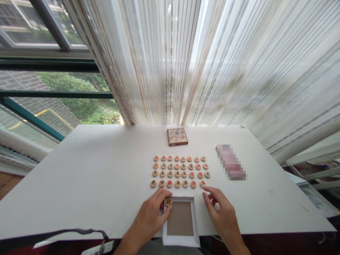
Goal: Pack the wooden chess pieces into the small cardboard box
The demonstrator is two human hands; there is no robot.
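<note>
Black-marked disc (pixel 169 202) pinched at the far left corner of a white-rimmed tray (pixel 196 226)
The left hand (pixel 151 211) grasps the disc between thumb and forefinger; the right hand (pixel 221 210) is released, loosely curled by the near row's red-marked end piece (pixel 203 183), contact unclear; four rows of round pieces (pixel 176 174) lie beyond the tray; farther back, a patterned box (pixel 177 136) rests on the white table (pixel 106 184).

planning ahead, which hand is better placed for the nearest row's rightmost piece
Probably the right hand: it's closest to that red-lettered piece; the left hand is busy with a black-lettered piece.
</note>
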